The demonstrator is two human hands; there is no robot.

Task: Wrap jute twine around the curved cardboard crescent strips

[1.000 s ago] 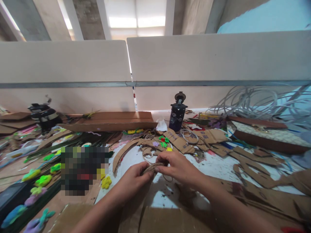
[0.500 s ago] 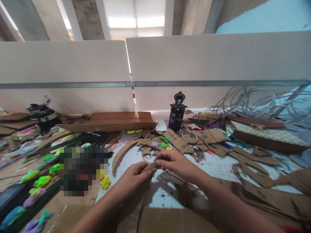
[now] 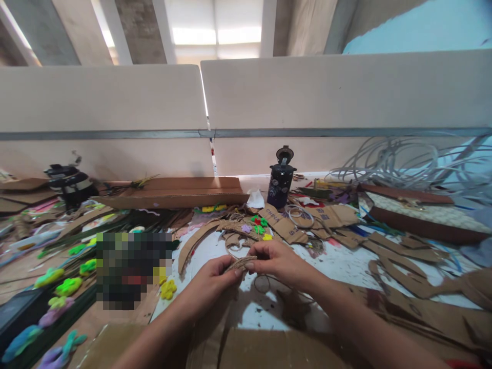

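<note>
On the far left stands a black bottle (image 3: 71, 187) with a pale band round it. I can't see what is inside it. Next comes a yellow fuzzy flower (image 3: 168, 289), close to the left arm. If that arm swung out, it could brush the flower away. Farther back sits a long cardboard box (image 3: 172, 201) with low sides. They hide its inside, so I can't tell if it holds anything.

The left hand (image 3: 219, 277) pinches one side of a twine strip (image 3: 240, 263) with its thumb and finger. The strip is between the two hands, over the white tabletop (image 3: 255, 320). It looks like lots of thin strands side by side. If the fingers went loose, I think the strands could slip and come undone. A loop of string (image 3: 262, 283) shows just beside it. A hard tug might turn that into a knot. The right hand (image 3: 274, 259) pinches the other side of the strip.

Behind that hand stands a dark bottle (image 3: 280, 184) with its lid up. A bump could tip it, and any drink inside might spill. Far to the right lies a brown and cream bag (image 3: 418, 212). Its inside is hidden too.
</note>
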